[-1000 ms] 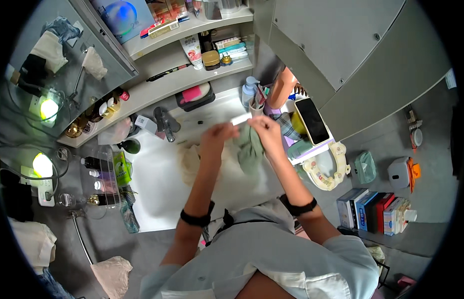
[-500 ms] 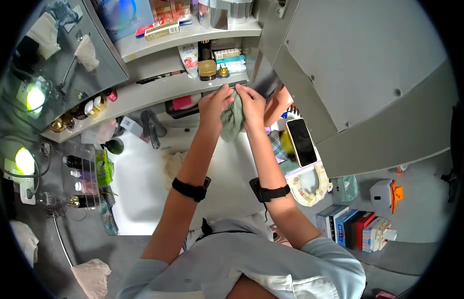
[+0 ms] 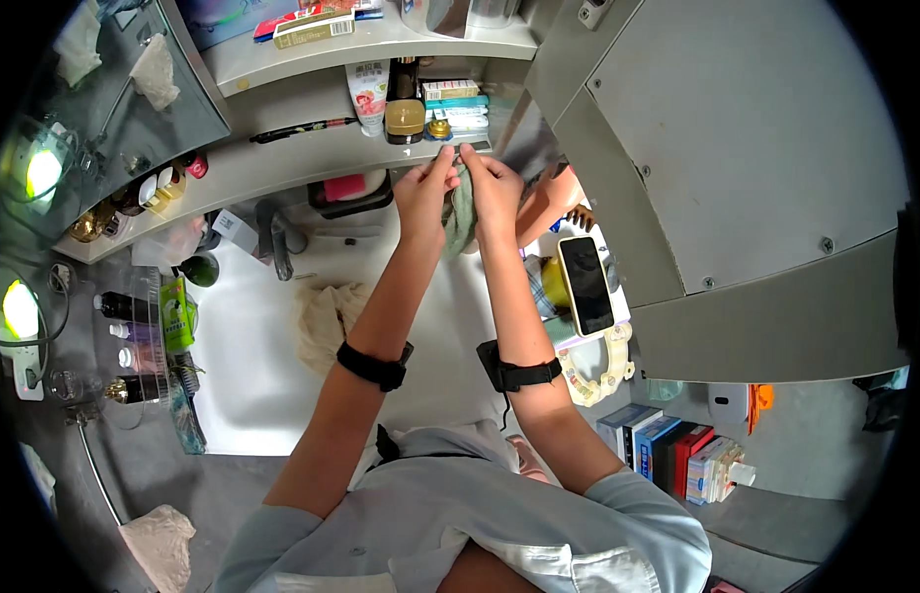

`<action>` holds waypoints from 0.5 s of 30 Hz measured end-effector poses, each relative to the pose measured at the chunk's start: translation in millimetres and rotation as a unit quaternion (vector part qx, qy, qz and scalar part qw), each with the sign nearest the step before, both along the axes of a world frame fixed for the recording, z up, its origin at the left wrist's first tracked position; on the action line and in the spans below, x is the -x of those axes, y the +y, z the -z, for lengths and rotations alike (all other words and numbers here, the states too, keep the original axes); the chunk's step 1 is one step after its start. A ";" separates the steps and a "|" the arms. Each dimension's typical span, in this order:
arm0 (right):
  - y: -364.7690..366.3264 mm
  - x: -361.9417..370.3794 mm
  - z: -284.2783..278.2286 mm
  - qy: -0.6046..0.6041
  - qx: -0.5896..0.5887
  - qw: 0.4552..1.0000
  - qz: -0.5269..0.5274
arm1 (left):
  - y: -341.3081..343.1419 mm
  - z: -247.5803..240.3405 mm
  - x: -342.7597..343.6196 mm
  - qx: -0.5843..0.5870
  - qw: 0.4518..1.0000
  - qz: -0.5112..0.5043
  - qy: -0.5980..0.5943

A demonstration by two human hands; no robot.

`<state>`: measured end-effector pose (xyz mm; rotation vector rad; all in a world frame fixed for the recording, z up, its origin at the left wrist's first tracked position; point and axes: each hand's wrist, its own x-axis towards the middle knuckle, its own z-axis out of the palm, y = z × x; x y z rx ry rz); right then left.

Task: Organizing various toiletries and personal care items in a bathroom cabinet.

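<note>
We look down at two bare hands at the upper centre of the frame, close together just below a grey shelf (image 3: 233, 170). Between them we see one green cloth (image 3: 460, 219). Its long axis runs nearly up and down the frame: the narrow top end is at the fingertips, and the loose, folded end hangs toward the lower edge.

The left hand (image 3: 423, 193) pinches the cloth's top between thumb and curled fingers. The right hand (image 3: 495, 190) grips it the same way, just beside; we cannot tell how each finger sits behind the fabric. Each forearm wears a black band, two in all.

Below and left of the hands, one cream cloth (image 3: 325, 324) lies crumpled in the white basin (image 3: 245, 371), near one grey faucet (image 3: 274, 237). To the right of the hands we find one phone (image 3: 585, 285) with a dark screen, its long side nearly upright in the frame. At the left, four bottles stand in one clear rack (image 3: 156, 341). One dark pen (image 3: 302, 129) lies along the shelf.
</note>
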<state>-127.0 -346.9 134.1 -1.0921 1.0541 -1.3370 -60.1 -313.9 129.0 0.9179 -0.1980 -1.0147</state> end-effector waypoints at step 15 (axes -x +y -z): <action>-7.2 2.5 -3.1 0.091 -0.032 0.995 0.012 | -7.4 -2.8 4.3 -0.014 0.998 -0.023 -0.058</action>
